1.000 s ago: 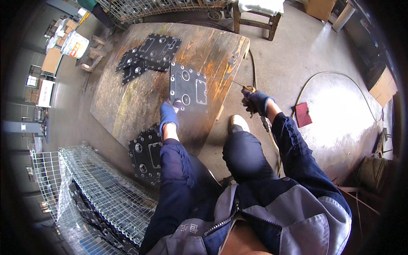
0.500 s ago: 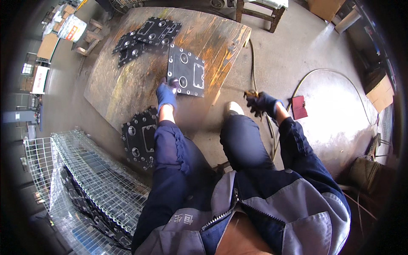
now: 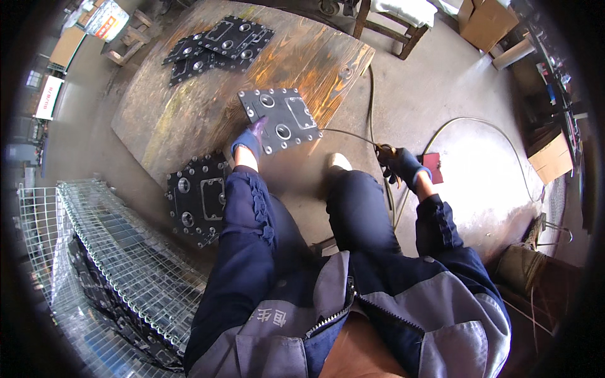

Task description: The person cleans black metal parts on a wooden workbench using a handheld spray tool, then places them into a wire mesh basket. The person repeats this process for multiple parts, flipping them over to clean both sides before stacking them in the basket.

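My gloved left hand (image 3: 249, 142) grips the near-left corner of a dark metal plate (image 3: 296, 113), tilted above the table's near edge. The plate has two large round holes, a squarish outlined recess and small bolt holes along its rim. In my gloved right hand (image 3: 406, 167) is an air blow gun (image 3: 383, 151). Its long thin nozzle (image 3: 348, 133) points left, and the tip is close to the plate's right corner; whether they touch I cannot tell. Similar plates (image 3: 230, 39) lie overlapped on the table's far side. More plates (image 3: 200, 196) sit beside my left forearm.
The worn wooden table (image 3: 157, 120) fills the upper left. A wire mesh basket (image 3: 126, 227) with several plates stands at lower left. A hose (image 3: 372, 94) runs across the floor near a dark red sheet (image 3: 433, 167). A wooden stool (image 3: 394, 31) and cardboard boxes (image 3: 486, 25) stand beyond.
The held plate has turned and come lower and nearer, tilting. My right hand has shifted slightly right, and the blow gun's nozzle now points toward the plate's right corner. The view has shifted slightly.
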A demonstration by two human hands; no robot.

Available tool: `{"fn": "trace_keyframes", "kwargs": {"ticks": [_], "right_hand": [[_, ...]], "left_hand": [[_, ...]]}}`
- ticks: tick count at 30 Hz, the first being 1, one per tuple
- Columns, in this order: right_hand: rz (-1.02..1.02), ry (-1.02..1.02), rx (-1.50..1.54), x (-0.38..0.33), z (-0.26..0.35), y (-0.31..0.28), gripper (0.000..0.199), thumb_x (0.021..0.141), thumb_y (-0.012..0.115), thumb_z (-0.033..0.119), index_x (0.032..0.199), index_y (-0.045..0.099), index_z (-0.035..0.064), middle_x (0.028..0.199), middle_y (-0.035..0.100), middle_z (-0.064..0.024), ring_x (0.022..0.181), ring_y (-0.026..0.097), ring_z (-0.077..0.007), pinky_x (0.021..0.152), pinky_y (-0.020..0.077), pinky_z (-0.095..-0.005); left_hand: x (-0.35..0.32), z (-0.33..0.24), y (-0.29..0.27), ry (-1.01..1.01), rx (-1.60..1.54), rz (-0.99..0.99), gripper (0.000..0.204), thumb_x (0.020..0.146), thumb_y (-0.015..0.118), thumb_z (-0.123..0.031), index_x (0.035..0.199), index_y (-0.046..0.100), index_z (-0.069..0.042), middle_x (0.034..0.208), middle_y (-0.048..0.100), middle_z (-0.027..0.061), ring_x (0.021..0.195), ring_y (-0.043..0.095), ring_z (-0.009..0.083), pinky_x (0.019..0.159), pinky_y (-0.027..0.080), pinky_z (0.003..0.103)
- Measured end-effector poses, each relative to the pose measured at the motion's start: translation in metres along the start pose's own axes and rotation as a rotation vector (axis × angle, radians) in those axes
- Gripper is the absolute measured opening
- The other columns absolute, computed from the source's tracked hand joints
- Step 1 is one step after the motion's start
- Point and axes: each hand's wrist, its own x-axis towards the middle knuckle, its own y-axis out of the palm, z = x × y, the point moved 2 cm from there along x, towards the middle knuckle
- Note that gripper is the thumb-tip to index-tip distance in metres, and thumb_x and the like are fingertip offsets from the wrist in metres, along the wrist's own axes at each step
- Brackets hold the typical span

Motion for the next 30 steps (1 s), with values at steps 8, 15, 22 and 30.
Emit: {"fn": "trace_keyframes", "kwargs": {"ticks": [8, 15, 22, 30], "right_hand": [[-0.125, -0.021, 0.082, -0.042, -0.023, -0.007, 0.036, 0.092, 0.063, 0.035, 0.098, 0.065, -0.001, 0.08, 0.065, -0.0063, 0.059, 0.061, -0.0152, 0.051, 0.0509, -0.0288], [-0.128, -0.123, 0.209, -0.053, -0.088, -0.041, 0.029, 0.094, 0.061, 0.029, 0.111, 0.06, 0.0051, 0.079, 0.065, -0.0065, 0.062, 0.066, -0.0206, 0.049, 0.0548, -0.0371], [-0.184, -0.015, 0.357, -0.083, -0.124, -0.022, 0.033, 0.095, 0.06, 0.032, 0.101, 0.06, -0.0005, 0.076, 0.066, -0.0129, 0.065, 0.068, -0.0261, 0.053, 0.0579, -0.0392], [-0.164, -0.014, 0.273, -0.091, -0.103, -0.016, 0.04, 0.094, 0.058, 0.041, 0.1, 0.061, 0.0013, 0.075, 0.066, -0.0121, 0.062, 0.067, -0.0258, 0.055, 0.0575, -0.0381]], "left_hand": [[-0.045, -0.041, 0.046, 0.294, 0.598, -0.122, 0.063, 0.096, 0.042, -0.053, 0.128, 0.056, -0.001, 0.135, 0.054, 0.019, 0.126, 0.052, 0.0314, 0.099, 0.043, 0.039], [-0.056, -0.028, 0.011, 0.34, 0.343, -0.244, 0.047, 0.094, 0.051, -0.046, 0.115, 0.066, -0.006, 0.12, 0.065, 0.0151, 0.109, 0.061, 0.0275, 0.087, 0.047, 0.04], [-0.182, 0.021, -0.061, 0.21, -0.289, -0.583, 0.043, 0.094, 0.052, -0.047, 0.119, 0.06, -0.012, 0.122, 0.06, 0.0132, 0.109, 0.057, 0.0282, 0.085, 0.048, 0.043], [-0.286, 0.081, -0.125, 0.103, -0.862, -0.82, 0.04, 0.094, 0.051, -0.049, 0.116, 0.058, -0.017, 0.112, 0.058, 0.0129, 0.098, 0.055, 0.0274, 0.075, 0.05, 0.044]]}}
